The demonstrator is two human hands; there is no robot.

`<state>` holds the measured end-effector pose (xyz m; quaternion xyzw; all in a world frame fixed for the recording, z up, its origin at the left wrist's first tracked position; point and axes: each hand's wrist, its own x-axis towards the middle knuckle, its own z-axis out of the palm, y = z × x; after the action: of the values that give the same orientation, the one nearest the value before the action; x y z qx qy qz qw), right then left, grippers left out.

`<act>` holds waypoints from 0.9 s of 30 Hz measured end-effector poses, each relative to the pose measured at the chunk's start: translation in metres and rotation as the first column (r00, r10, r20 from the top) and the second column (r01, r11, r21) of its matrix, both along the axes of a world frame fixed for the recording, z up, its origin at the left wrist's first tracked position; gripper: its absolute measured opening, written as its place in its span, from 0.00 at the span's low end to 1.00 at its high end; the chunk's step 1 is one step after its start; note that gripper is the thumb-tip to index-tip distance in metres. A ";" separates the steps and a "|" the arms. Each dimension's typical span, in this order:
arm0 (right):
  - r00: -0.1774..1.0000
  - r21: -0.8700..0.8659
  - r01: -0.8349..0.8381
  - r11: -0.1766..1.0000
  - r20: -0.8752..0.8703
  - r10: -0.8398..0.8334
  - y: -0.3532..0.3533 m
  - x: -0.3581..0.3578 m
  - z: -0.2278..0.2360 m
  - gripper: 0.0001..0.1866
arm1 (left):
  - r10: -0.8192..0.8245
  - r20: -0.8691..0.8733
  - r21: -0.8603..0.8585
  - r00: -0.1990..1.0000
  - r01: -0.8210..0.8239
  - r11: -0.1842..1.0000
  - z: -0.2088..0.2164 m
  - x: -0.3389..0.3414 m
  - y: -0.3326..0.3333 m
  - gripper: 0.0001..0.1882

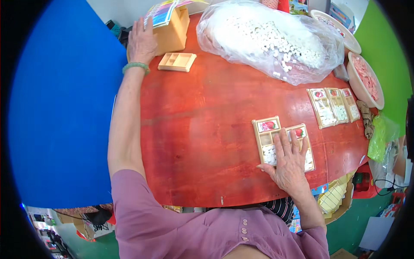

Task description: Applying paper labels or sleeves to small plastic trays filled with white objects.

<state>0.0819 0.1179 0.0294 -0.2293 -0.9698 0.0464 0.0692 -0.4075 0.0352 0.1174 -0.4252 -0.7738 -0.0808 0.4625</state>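
My left hand (142, 42) reaches to the far left of the table, its fingers stretched out against the side of a tan box (171, 35). A colourful printed sheet (163, 16) lies on top of that box. Just in front sits an unfilled beige compartment tray (177, 61). My right hand (291, 167) lies with fingers spread over two side-by-side trays near the front edge. The left one (267, 138) and the partly covered right one (308, 160) each have a strawberry-picture card and small white pieces in one compartment.
Several similar filled trays (322, 110) stand in a row at the right. A large clear plastic bag (267, 41) of white pieces spreads over the far side. Beyond the row, a white bowl (379, 97) holds pink pieces. A blue panel (64, 108) borders the red table (202, 142).
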 end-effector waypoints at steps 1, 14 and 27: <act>1.000 -0.002 -0.003 1.000 -0.005 0.003 0.000 0.000 0.000 0.48 | 0.115 -0.045 -0.105 0.992 -0.119 0.987 0.001 -0.010 0.000 0.26; 1.000 -0.045 0.011 0.999 0.000 -0.011 0.003 0.000 -0.001 0.50 | 0.107 0.041 -0.190 0.993 -0.098 0.977 0.012 -0.046 -0.005 0.07; 1.000 -0.071 0.000 0.997 -0.022 -0.001 -0.002 0.000 -0.001 0.49 | -0.178 0.001 0.081 0.984 0.177 0.981 0.028 0.003 -0.043 0.06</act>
<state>0.0821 0.1158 0.0286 -0.2313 -0.9666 0.0833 0.0720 -0.4050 -0.0081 0.1457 -0.4731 -0.7310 -0.1544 0.4668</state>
